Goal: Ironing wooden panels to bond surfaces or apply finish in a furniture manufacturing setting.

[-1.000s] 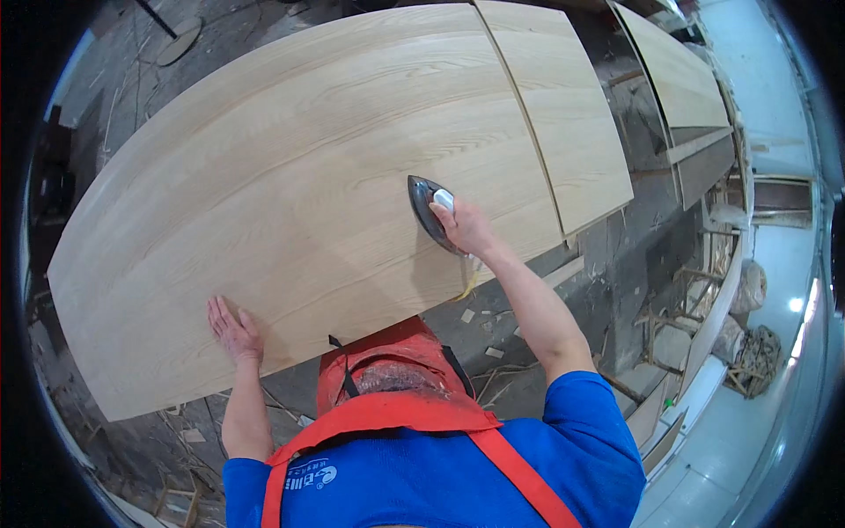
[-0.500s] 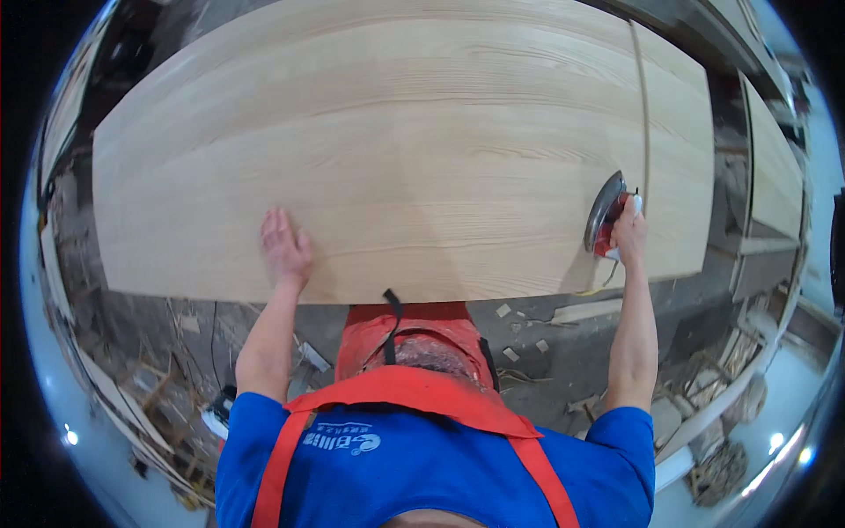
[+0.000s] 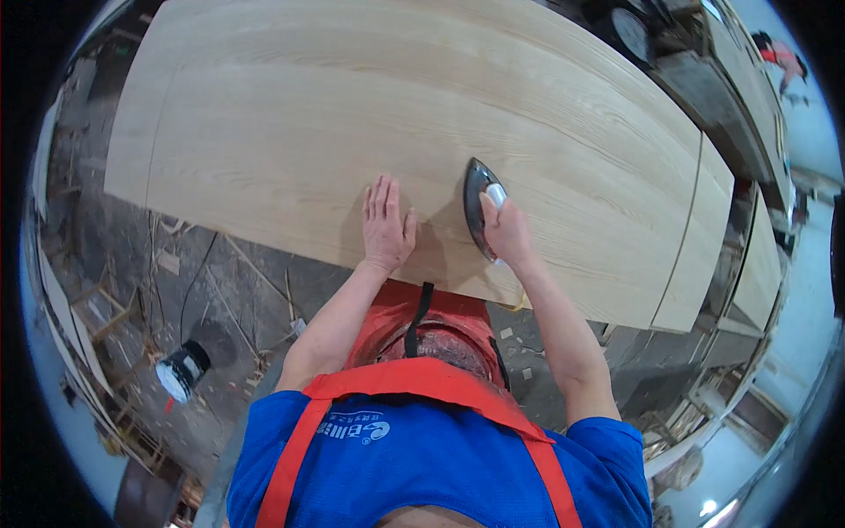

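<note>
A large pale wood-grained panel [image 3: 290,106] spreads out in front of me. On its near half, my right hand [image 3: 508,231] grips the handle of a clothes iron [image 3: 476,207]. The iron's dark pointed soleplate edge faces left, with its tip toward the far side. Whether the sole lies fully flat on the wood I cannot tell. To the left of the iron, my left hand [image 3: 385,227] rests palm down on the panel, fingers stretched out and holding nothing. A yellowish cord [image 3: 518,304] hangs at the panel's near edge below my right wrist.
A bucket [image 3: 183,370] stands on the littered floor at the lower left, among thin wood strips and a dark cable [image 3: 199,273]. Shelving and boards [image 3: 753,264] stand past the panel's right end. A dark round object [image 3: 630,33] sits beyond the far edge.
My right hand and the iron have moved left, from near the right-hand seam to the middle. My left hand has shifted right, closer to the iron. The view has turned and moved left.
</note>
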Demonstrator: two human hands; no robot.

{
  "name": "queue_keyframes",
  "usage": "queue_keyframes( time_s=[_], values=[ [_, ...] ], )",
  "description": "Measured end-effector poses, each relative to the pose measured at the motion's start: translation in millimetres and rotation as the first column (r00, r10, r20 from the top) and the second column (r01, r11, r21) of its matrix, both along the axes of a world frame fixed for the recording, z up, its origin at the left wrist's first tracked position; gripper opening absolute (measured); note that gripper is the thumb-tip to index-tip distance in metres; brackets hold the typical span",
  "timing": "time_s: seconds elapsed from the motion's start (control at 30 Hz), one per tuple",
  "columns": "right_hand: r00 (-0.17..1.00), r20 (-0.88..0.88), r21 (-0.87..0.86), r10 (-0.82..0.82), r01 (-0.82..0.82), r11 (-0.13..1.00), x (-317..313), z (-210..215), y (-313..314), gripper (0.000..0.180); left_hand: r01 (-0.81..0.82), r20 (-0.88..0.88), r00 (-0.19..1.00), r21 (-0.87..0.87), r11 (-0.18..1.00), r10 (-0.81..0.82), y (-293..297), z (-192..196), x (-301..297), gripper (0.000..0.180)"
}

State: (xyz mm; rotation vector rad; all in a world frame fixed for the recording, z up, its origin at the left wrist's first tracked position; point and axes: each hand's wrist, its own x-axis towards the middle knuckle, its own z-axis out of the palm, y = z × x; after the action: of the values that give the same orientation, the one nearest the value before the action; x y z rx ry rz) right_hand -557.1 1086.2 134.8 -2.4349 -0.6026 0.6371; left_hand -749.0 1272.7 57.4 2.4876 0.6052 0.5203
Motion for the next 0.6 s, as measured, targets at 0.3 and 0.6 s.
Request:
queue_keyframes(
  time_s=[0.3, 0.6],
  values=[
    [0.971, 0.001, 0.074, 0.241, -0.240, 0.968, -59, -1, 182, 0.063, -0.449, -0.211, 0.828, 0.307, 0.839, 0.520, 139, -15, -115, 0.073],
    [0.977, -0.048, -0.037, 0.210, -0.212, 0.977, -7, -5, 81, 0.061, -0.449, -0.229, 0.816, 0.326, 0.832, 0.530, 136, -23, -113, 0.071]
  ],
)
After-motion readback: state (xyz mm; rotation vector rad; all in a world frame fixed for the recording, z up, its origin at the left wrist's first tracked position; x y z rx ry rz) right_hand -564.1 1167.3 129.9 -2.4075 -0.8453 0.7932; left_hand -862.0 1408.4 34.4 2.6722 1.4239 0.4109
